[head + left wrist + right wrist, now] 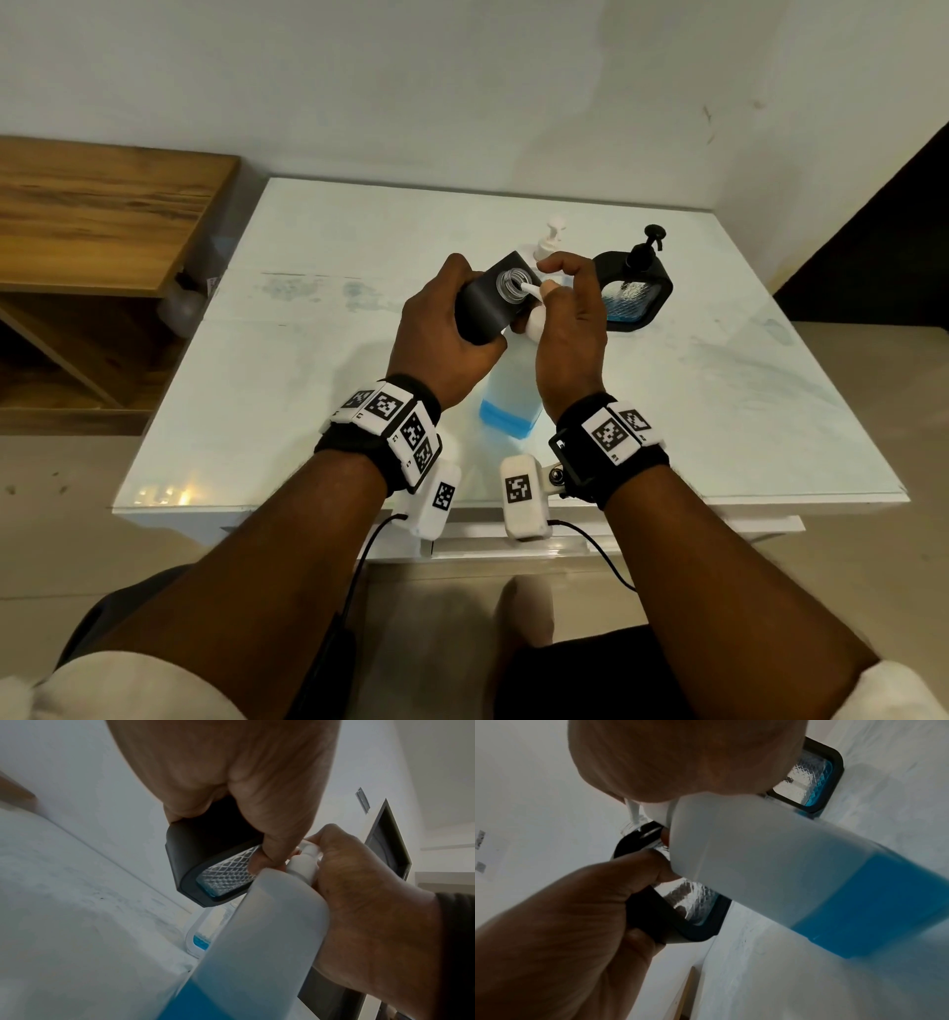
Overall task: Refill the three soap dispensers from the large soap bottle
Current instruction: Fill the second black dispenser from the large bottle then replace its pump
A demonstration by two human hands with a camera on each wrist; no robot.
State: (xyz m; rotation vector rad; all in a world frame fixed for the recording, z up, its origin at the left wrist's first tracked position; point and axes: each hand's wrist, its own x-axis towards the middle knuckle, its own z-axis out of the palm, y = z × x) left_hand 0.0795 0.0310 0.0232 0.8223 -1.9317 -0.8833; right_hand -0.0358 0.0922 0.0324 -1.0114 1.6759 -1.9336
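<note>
My left hand (441, 329) grips a black soap dispenser (485, 308) with no pump, tilted above the table, its clear threaded neck (511, 281) open. My right hand (570, 318) is curled round the white pump head of the large soap bottle (511, 395), which stands on the table with blue soap low in it. The pump's nozzle (529, 289) points into the open neck. In the left wrist view the held dispenser (205, 866) shows a little blue soap at its bottom. A second black dispenser (637, 293) with its pump and a white dispenser (552, 236) stand behind.
The white table (308, 385) has faint smears and its front edge lies near my wrists. A wooden shelf unit (102, 205) stands to the left, with a pale rounded object (179, 303) beside it. A pale wall rises behind the table.
</note>
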